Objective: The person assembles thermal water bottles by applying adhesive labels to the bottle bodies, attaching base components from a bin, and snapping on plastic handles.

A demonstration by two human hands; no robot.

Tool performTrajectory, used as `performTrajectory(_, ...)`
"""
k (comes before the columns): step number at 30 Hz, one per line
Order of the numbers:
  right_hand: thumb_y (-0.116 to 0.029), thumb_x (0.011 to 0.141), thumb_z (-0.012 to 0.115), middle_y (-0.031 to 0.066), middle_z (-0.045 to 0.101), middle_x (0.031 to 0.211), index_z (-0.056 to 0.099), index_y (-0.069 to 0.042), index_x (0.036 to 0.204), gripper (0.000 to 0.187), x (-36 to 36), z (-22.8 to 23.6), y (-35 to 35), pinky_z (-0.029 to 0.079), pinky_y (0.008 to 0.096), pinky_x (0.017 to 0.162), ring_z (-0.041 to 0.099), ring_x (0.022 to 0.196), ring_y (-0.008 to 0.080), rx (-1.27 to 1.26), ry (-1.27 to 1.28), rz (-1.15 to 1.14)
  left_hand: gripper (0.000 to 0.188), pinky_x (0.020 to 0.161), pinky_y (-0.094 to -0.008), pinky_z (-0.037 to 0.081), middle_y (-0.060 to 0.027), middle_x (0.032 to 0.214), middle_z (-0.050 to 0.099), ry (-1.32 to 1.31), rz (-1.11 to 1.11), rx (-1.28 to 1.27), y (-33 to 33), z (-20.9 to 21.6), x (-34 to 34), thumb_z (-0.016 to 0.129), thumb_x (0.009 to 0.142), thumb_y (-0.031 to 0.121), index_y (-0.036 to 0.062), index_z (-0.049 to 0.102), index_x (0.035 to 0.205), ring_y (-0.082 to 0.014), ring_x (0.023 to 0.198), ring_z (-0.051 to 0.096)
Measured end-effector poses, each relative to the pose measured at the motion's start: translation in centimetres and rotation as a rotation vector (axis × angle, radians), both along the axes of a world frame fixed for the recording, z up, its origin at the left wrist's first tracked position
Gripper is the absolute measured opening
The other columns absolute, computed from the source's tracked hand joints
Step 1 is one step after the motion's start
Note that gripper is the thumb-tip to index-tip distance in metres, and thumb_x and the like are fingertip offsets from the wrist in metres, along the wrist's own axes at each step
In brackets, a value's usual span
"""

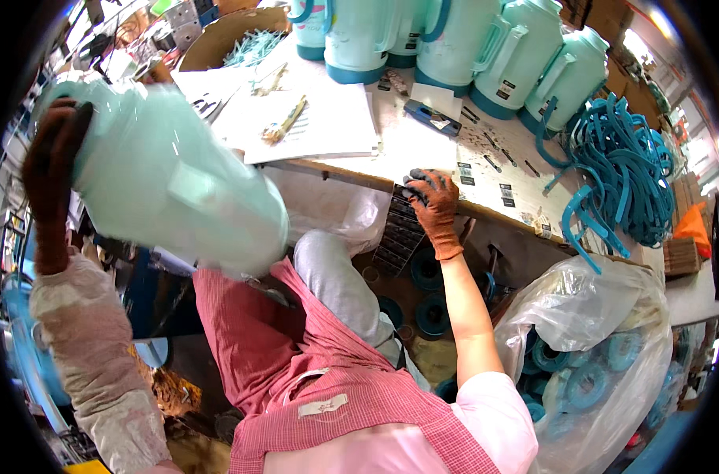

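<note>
My left hand [55, 170], in a brown work glove, grips a mint-green thermos jug body [177, 174] at its top end. The jug is tilted over my lap at the left and smeared by motion. At the table's front edge my right hand [434, 207], in an orange glove with dark fingertips, is closed with its fingertips on the top of a sheet of small black labels [399, 237]. That sheet hangs down past the edge. Loose black-and-white labels [507, 196] lie on the tabletop right of this hand.
Several mint jugs with blue bases [511, 67] stand along the table's back. Blue straps [624, 170] are heaped at the right. Papers [320, 126] and a blue-black tool [432, 117] lie mid-table. A clear plastic bag [604, 316] with blue rings stands low at the right.
</note>
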State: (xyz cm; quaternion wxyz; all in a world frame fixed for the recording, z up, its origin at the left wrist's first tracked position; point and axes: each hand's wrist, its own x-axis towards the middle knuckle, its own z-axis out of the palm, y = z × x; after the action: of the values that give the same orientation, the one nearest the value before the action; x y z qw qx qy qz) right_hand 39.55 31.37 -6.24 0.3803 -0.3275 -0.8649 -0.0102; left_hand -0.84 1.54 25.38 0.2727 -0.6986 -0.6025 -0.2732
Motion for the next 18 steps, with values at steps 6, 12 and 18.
performTrajectory(6,-0.006,0.061,0.071,0.0011,0.057,0.109,0.062,-0.016,0.085,0.027,-0.7,1.7,-2.5,0.033,0.0454,0.095,0.042,0.113,0.0269,-0.035,0.111,0.235,0.021,0.084,-0.026,0.043,-0.0102,0.096,0.058,-0.944,0.127,-0.307,-3.0,-17.1,4.1,0.051,0.087,0.016,0.0013,0.061,0.098,-0.0176,0.092,0.055)
performTrajectory(12,0.011,0.071,0.06,0.0105,0.055,0.104,0.057,-0.003,0.096,0.029,-2.1,4.1,-17.3,0.045,0.0279,0.083,0.053,0.097,0.0175,-1.051,0.184,1.006,0.036,0.091,-0.0303,0.044,-0.0189,0.12,0.048,-0.406,0.252,-0.498,-5.9,-25.3,4.0,0.049,0.09,0.009,0.0039,0.046,0.126,-0.0278,0.107,0.051)
performTrajectory(18,0.003,0.08,0.061,0.0058,0.054,0.096,0.053,-0.003,0.117,0.039,-4.1,3.8,-24.3,0.044,0.025,0.085,0.052,0.092,0.0118,-1.563,0.235,1.178,0.052,0.079,-0.0375,0.053,-0.0178,0.106,0.06,-2.111,0.126,-0.06,-7.5,-26.2,4.1,0.063,0.082,0.036,-0.0006,0.052,0.117,-0.028,0.091,0.062)
